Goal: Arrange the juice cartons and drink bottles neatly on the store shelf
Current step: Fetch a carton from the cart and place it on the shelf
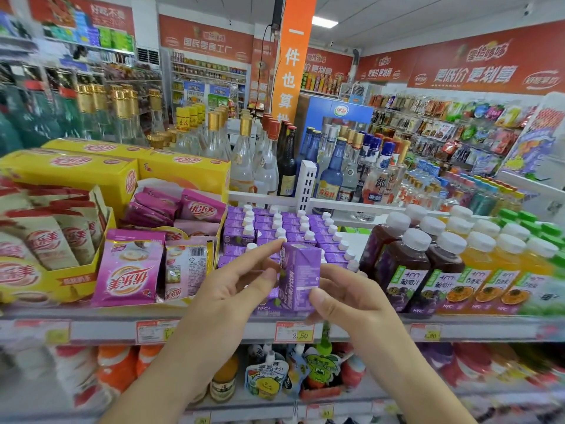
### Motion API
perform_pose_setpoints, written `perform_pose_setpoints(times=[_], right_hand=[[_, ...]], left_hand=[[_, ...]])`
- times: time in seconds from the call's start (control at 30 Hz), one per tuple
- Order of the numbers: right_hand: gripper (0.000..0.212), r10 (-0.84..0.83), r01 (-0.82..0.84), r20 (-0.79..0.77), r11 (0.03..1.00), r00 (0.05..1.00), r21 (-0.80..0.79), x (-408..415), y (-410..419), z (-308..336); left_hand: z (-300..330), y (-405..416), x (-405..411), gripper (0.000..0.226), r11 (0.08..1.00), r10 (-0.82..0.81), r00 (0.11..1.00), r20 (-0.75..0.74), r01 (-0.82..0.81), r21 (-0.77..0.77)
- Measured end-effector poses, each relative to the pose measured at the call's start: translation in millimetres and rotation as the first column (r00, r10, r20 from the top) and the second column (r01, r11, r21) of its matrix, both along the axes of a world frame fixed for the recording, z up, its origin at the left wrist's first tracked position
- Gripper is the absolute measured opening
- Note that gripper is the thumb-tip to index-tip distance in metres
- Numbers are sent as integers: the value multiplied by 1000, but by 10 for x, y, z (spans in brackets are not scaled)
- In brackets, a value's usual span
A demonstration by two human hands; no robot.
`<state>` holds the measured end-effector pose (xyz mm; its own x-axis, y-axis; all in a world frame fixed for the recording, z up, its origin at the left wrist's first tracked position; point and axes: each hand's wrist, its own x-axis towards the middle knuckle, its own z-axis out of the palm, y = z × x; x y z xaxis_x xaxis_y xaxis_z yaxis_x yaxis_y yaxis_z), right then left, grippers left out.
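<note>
A purple juice carton (299,275) stands upright at the front of the shelf (214,328), held between both hands. My left hand (235,283) pinches its top left corner with fingertip and thumb. My right hand (345,293) grips its lower right side with the thumb across the front. Behind it, rows of purple cartons with white caps (284,231) fill the shelf. To the right stand dark grape juice bottles (403,264) and orange juice bottles (495,270), all white-capped.
Pink drink-mix packets (131,267) and yellow display boxes (70,172) crowd the shelf to the left. Glass liquor bottles (269,160) stand behind a white divider. Price tags (295,332) line the shelf edge. Pouches and bottles fill the lower shelf (275,377).
</note>
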<state>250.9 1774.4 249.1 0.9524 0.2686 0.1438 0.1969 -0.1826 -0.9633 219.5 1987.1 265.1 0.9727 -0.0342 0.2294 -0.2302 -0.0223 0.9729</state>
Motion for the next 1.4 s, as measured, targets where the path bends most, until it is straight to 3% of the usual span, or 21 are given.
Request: perform_pose_setpoints(times=[0.1,0.2,0.37,0.5,0.6,0.8,0.93,1.1,1.4], right_hand=[[59,12,-11,-30,1000,999,26,5,-4,21],[40,20,-20,22,1000,1000,9,-34,6,67],[58,-172,241,351,957,920,-163,-85,60,98],[69,-151,332,537,907,830,-258,-106,73,105],[68,-115,244,485,946,867,-214,-75,11,145],[37,-132,165,311,983,941,-81,83,-101,195],[38,-189,196,270,981,944,-1,195,-156,127],[38,-220,234,270,972,937,-18,430,-222,80],[55,-233,310,261,900,937,-306,796,-395,-109]], left_hand=[[-2,8,6,35,1000,-4,1000,-17,4,5],[-14,33,24,31,999,-41,998,-45,41,-11],[17,35,36,39,991,-98,993,-66,92,-95],[-28,-5,67,42,995,-47,996,-69,40,-95],[-69,1,104,37,996,-28,999,-46,24,-81],[-65,-53,191,41,997,-76,997,-8,76,26],[-20,-94,354,34,919,3,990,141,-59,391],[96,-248,746,39,746,-78,966,247,-107,657],[99,-461,1844,35,687,34,970,240,-198,699]])
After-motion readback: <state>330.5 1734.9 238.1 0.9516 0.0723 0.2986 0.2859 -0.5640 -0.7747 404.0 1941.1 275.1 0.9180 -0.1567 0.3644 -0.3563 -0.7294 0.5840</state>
